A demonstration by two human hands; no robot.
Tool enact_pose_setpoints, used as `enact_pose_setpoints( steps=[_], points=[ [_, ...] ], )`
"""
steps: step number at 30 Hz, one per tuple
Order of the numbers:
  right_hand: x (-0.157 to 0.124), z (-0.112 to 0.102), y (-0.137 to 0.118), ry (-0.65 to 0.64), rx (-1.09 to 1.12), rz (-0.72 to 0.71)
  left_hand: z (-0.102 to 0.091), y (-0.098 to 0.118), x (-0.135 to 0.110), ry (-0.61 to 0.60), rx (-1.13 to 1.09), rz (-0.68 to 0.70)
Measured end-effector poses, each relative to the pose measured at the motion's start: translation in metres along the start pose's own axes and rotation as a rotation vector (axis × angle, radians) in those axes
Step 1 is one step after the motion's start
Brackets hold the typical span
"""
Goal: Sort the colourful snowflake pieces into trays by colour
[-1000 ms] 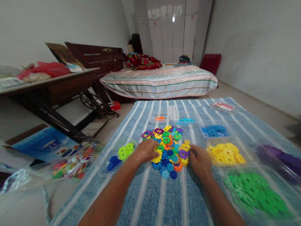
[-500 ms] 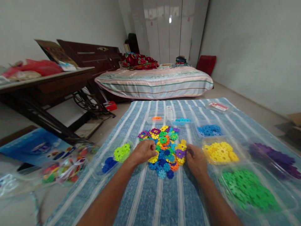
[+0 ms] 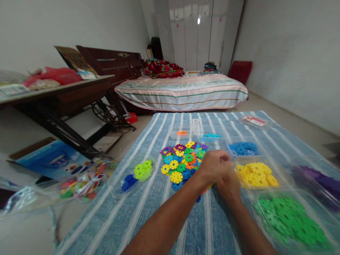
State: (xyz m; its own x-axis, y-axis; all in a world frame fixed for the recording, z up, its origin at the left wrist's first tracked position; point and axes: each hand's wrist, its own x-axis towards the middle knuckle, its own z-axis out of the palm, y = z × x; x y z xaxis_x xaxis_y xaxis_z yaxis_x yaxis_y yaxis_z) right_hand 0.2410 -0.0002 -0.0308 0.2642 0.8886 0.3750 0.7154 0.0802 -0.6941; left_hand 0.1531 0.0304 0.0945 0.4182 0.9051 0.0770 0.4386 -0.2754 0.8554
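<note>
A mixed pile of coloured snowflake discs [image 3: 180,161] lies on the blue striped cloth [image 3: 159,219]. My left hand [image 3: 212,164] has crossed to the pile's right side, fingers curled closed, right by the clear tray of yellow discs [image 3: 256,174]. My right hand [image 3: 228,184] sits just under and behind it, partly covered, fingers curled on the cloth. What either hand holds is hidden.
Clear trays hold green discs [image 3: 288,221], purple discs [image 3: 318,179], blue discs [image 3: 243,148], light-green and dark-blue discs [image 3: 138,173], an orange disc [image 3: 181,133] and cyan discs [image 3: 211,135]. A bag of toys [image 3: 85,182] lies left. A dark table [image 3: 61,95] and a bed [image 3: 183,92] stand beyond.
My left hand left the pile's left side and swung right, above my right hand, toward the yellow tray. The right hand barely moved.
</note>
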Motion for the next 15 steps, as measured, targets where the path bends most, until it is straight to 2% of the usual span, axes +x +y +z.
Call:
enact_pose_setpoints(
  steps=[2, 6, 9, 12, 15],
  points=[
    [0.0, 0.0, 0.0, -0.008, 0.0, 0.002, -0.015, -0.013, -0.015, -0.002, 0.155, -0.031],
    [0.0, 0.002, 0.0, 0.013, -0.005, 0.001, -0.058, -0.05, -0.053, 0.068, 0.503, -0.179],
    [0.0, 0.002, 0.001, 0.009, -0.022, -0.002, -0.083, -0.072, -0.077, 0.104, 0.635, -0.261],
    [0.0, 0.002, 0.003, 0.014, -0.027, -0.007, -0.091, -0.083, -0.093, 0.135, 0.676, -0.324],
    [0.0, 0.002, 0.004, 0.004, -0.032, -0.006, -0.086, -0.088, -0.098, 0.14, 0.722, -0.357]
  ],
)
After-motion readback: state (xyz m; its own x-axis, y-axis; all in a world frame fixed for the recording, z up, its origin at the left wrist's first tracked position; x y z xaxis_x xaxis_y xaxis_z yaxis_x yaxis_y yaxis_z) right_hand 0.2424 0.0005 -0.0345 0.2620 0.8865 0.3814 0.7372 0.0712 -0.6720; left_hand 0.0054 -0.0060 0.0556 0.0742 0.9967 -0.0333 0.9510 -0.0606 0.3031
